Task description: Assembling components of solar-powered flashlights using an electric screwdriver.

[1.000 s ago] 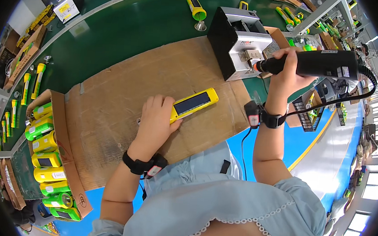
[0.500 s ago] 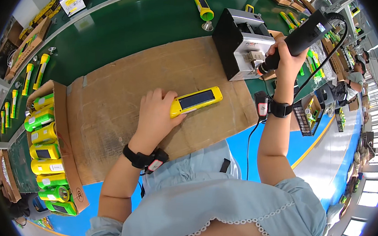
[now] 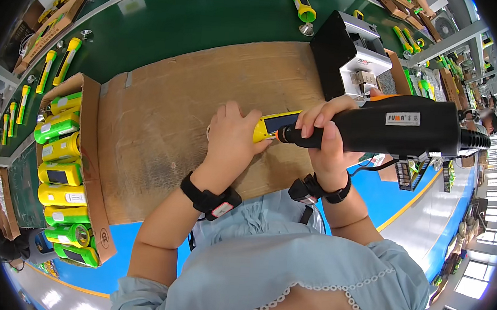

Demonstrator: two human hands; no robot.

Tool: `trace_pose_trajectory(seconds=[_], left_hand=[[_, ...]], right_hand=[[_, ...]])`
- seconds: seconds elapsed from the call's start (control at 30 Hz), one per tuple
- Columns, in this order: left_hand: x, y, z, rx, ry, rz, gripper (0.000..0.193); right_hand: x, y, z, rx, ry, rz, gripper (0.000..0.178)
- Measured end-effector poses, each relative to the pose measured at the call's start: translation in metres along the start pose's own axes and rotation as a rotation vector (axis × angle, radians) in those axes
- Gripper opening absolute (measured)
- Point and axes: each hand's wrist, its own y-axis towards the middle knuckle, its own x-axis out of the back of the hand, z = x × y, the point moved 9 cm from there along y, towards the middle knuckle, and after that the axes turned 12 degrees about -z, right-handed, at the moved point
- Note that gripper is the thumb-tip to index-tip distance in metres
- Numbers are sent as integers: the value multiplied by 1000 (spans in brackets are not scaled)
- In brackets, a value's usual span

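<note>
My left hand (image 3: 231, 136) is closed around the near-left end of a yellow flashlight (image 3: 260, 128) with a dark panel on its side, keeping it on the brown cardboard sheet (image 3: 158, 131). My right hand (image 3: 332, 129) grips a black electric screwdriver (image 3: 400, 126), held nearly level. Its tip is at the flashlight's end beside my left fingers; whether it touches a screw I cannot make out. The screwdriver and my right hand hide the flashlight's far end.
To the left stands a cardboard box (image 3: 91, 144) packed with yellow and green flashlights. A black and silver screw feeder (image 3: 347, 58) is at the back right. Beyond it, a yellow flashlight (image 3: 302, 6) lies on the green bench (image 3: 212, 14). Several more line the left edge.
My right hand has brought the screwdriver from the screw feeder down and left to the flashlight. My left hand and the flashlight appear slightly farther right in the picture, as the view has shifted.
</note>
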Motion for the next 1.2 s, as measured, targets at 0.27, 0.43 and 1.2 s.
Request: trace_pose_trajectory(seconds=[0.27,0.43,1.2], left_hand=[[-1,-2,-1,-22,-32,-34,45],[-2,0,-6,-84,-33,-17,48],[-1,0,-14,-125,-57,147,42]], right_hand=[[-5,-14,-29,-96,-174,41,16],[-11,-14,-29,-53,-191,65,14],[91,69,67,302,-409,-290,55]])
